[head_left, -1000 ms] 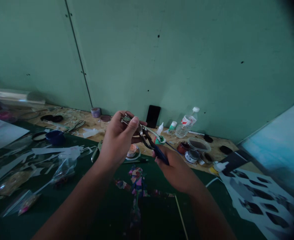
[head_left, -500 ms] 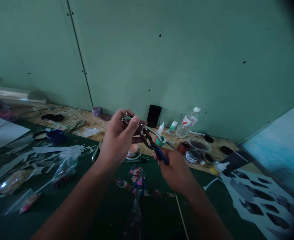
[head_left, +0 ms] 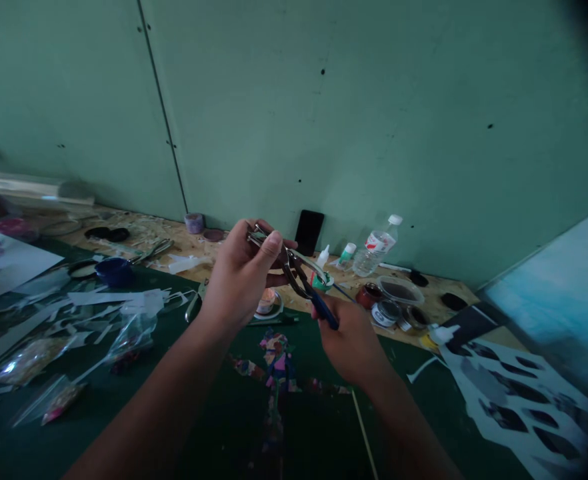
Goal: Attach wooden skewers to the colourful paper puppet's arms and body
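Raised above the table, my left hand (head_left: 234,277) closes around the metal head of a pair of pliers (head_left: 299,283), the thumb lying on top. The jaws are partly hidden by its fingers, and I cannot make out whether a small piece sits in them. My right hand (head_left: 351,340) grips the pliers' dark blue handle; the other handle arcs away as pale metal. Below the hands, a figure of colourful patches (head_left: 277,363) lies on the dark green mat (head_left: 324,433), with a thin pale stick (head_left: 364,433) beside it.
Behind stand a black phone (head_left: 309,231), a plastic bottle (head_left: 374,248), glue bottles and jars (head_left: 387,312). On the left are paper strips (head_left: 114,298), plastic bags (head_left: 131,340) and a blue bowl (head_left: 114,272). A sheet with dark shapes (head_left: 519,393) lies right.
The view has shifted very slightly. Both hands keep the same hold on the pliers, with hardly any visible movement.
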Action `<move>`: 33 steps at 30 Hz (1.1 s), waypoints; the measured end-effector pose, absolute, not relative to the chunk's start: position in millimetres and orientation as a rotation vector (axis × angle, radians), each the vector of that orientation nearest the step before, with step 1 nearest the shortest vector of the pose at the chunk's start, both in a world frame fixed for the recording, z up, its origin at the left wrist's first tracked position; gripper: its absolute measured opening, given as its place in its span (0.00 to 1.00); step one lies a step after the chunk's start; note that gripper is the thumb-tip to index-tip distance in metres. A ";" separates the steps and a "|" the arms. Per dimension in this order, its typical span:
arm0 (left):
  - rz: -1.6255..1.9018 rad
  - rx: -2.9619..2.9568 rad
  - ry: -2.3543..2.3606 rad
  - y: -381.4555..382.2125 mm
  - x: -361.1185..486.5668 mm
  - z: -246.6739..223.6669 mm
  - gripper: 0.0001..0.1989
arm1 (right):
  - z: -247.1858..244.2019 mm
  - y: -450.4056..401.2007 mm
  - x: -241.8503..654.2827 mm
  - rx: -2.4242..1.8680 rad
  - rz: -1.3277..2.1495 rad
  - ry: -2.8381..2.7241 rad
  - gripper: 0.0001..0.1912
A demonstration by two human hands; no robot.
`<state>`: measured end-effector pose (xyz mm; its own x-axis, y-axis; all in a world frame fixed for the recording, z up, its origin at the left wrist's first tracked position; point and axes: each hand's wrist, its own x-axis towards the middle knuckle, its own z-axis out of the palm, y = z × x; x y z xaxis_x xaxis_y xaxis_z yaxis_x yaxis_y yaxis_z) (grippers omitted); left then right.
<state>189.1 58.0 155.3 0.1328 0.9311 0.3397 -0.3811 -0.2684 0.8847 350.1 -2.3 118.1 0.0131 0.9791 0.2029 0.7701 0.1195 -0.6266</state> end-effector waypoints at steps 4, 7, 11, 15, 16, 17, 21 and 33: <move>1.420 1.223 0.638 57.1 189.3 156.5 0.10 | 121.0 -3.1 350.8 -1.695 0.460 -1.805 0.14; 1.435 1.222 0.629 55.8 189.1 158.8 0.09 | 123.8 -3.3 352.1 -1.622 0.442 -1.828 0.19; 1.434 1.133 0.632 58.2 186.8 160.4 0.09 | 126.6 -3.1 357.2 -1.561 0.503 -1.863 0.28; 1.398 0.962 0.654 64.6 182.5 160.6 0.08 | 130.4 -3.4 367.0 -1.555 0.531 -1.924 0.33; 1.385 0.921 0.658 66.1 181.6 160.9 0.07 | 131.5 -3.8 369.8 -1.571 0.524 -1.937 0.33; 1.368 0.881 0.660 67.5 181.0 161.4 0.07 | 132.4 -4.3 372.5 -1.593 0.515 -1.945 0.33; 1.262 0.717 0.678 70.8 180.6 164.2 0.07 | 134.7 -6.3 381.6 -1.705 0.514 -1.913 0.32; 1.000 0.449 0.597 72.5 179.5 168.7 0.10 | 141.9 -5.4 388.7 -1.554 0.632 -1.724 0.13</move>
